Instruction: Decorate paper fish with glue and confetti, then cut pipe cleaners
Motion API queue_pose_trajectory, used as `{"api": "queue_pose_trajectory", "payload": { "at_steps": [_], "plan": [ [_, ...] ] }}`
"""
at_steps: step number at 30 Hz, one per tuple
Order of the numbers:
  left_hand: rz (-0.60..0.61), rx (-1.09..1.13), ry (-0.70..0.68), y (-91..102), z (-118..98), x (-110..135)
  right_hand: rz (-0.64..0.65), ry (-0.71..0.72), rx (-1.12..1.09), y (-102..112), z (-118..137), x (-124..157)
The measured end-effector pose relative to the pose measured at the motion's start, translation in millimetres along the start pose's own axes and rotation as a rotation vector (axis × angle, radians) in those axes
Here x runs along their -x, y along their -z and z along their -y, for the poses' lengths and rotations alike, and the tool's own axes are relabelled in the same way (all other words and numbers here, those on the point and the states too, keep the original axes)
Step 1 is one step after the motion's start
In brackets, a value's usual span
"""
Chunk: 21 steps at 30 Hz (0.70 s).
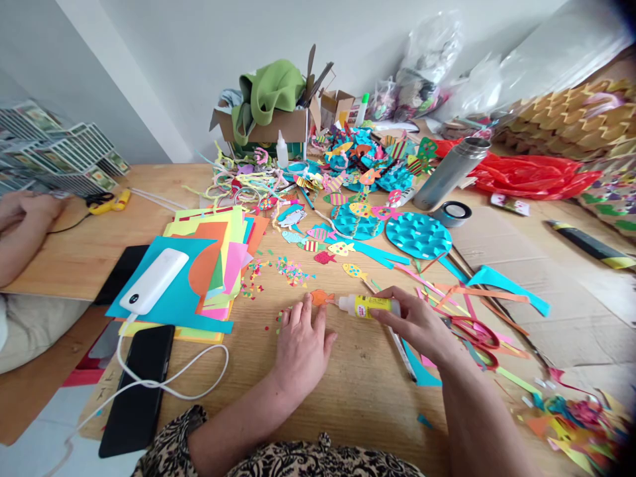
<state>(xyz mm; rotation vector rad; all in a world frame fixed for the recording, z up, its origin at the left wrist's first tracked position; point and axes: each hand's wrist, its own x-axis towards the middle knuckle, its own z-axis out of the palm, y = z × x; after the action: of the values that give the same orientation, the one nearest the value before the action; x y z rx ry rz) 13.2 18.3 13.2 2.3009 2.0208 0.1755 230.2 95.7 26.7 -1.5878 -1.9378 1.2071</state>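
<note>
1. Gripping a glue bottle (370,307), the right hand (415,324) has thumb and fingers closed round its base, right of the frame's centre. The bottle lies nearly level, nozzle pointing left.

2. An orange paper fish (322,298) lies flat on the desk (248,377) just below the middle of the frame. The nozzle is right at its tail; I can't tell whether it touches.

3. The left hand (303,344) is spread palm down, gripping nothing, its fingertips at the fish's lower edge, seemingly steadying it. The two hands are apart.

4. As for what looks done: a yellow fish (354,271) with dots, a red fish (325,258) and a pink striped fish (321,234) lie cut out and decorated above the hands, with more heaped toward the top centre.

5. As for what looks left: the orange one is cut to shape but seems mostly plain, though fingers hide part of it. Loose paper bits (292,270) lie unattached left of centre, and coloured sheets (233,265) farther left remain whole, so I'd judge this piece to be midway.
</note>
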Motion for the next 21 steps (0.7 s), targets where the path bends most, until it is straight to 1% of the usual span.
{"api": "queue_pose_trajectory", "payload": {
  "at_steps": [6, 10, 14, 21],
  "plan": [
    [-0.008, 0.009, 0.000, -1.4, 0, 1, -0.075, 0.006, 0.080, -6, 0, -1],
    [-0.018, 0.014, -0.003, -2.6, 1, 1, -0.043, 0.059, 0.123, -5, 5, 1],
    [-0.008, 0.013, -0.006, -1.9, 0, 1, 0.005, 0.073, 0.132, -5, 9, 3],
    [0.001, 0.006, -0.005, -0.6, 0, 0, -0.053, 0.089, 0.136, -7, 12, 2]
  ]
}}
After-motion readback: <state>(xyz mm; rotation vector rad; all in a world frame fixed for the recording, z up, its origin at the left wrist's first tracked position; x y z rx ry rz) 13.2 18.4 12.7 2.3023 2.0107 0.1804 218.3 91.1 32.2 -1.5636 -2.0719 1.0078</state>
